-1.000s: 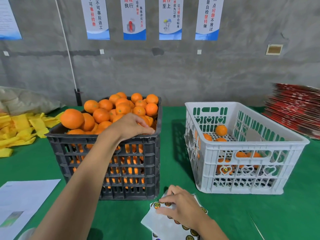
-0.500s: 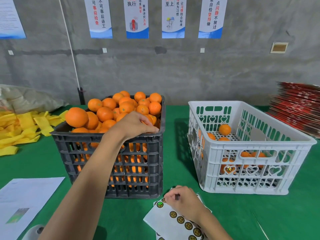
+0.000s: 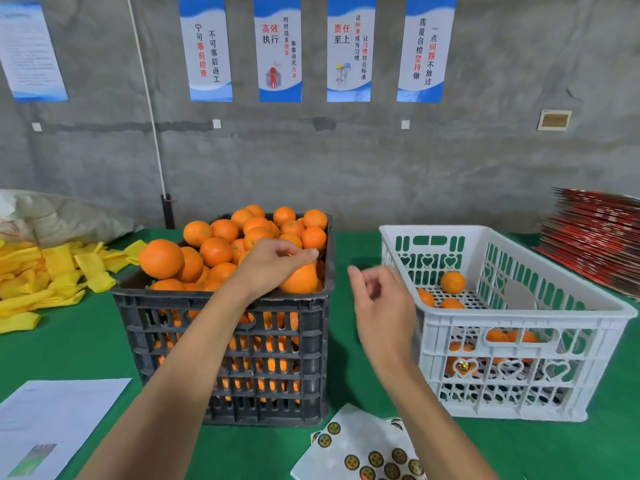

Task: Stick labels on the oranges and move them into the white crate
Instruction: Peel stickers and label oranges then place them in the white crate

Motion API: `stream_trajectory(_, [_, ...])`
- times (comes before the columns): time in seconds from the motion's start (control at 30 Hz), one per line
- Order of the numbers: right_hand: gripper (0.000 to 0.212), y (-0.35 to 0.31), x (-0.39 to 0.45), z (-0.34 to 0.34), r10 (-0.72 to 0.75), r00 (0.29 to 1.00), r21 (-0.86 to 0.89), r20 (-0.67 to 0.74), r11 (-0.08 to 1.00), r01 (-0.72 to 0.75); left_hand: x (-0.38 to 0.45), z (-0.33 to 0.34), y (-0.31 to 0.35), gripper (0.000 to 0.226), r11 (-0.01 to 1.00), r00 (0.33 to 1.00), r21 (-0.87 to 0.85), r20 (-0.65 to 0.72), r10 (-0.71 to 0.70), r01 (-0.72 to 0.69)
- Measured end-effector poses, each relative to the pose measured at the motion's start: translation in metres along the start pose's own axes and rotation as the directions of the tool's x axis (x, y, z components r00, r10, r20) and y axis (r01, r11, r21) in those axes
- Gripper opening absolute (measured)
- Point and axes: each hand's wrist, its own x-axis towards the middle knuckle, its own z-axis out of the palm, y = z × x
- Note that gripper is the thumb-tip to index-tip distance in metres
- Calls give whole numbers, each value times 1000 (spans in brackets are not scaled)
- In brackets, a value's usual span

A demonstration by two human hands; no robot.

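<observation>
A black crate (image 3: 221,301) heaped with oranges stands left of centre on the green table. My left hand (image 3: 273,265) grips one orange (image 3: 299,280) at the crate's near right corner. The white crate (image 3: 519,318) to the right holds several oranges (image 3: 452,282); one shows a gold label through the front wall. My right hand (image 3: 384,306) hovers between the two crates, fingers curled and tips pinched together on a small label that I can barely see. A sheet of round gold labels (image 3: 363,445) lies on the table at the front.
Yellow foam sleeves (image 3: 52,275) are strewn at the left, with a pale sack (image 3: 62,216) behind them. A printed paper (image 3: 52,420) lies at the front left. Red flat cartons (image 3: 599,237) are stacked at the far right. A concrete wall with posters is behind.
My right hand has left the label sheet and risen to between the crates. My left hand has closed round an orange at the black crate's corner and lifted it a little.
</observation>
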Motion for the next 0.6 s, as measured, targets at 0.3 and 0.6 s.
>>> stream_trajectory(0.3, [25, -56, 32, 36, 24, 996, 191, 81, 981, -39, -2, 11, 30, 37, 891, 973, -436, -116, -199, 130])
stream_trajectory(0.6, [86, -43, 16, 30, -130, 885, -203, 447, 949, 242, 12, 24, 25, 55, 943, 973, -251, -16, -230, 219])
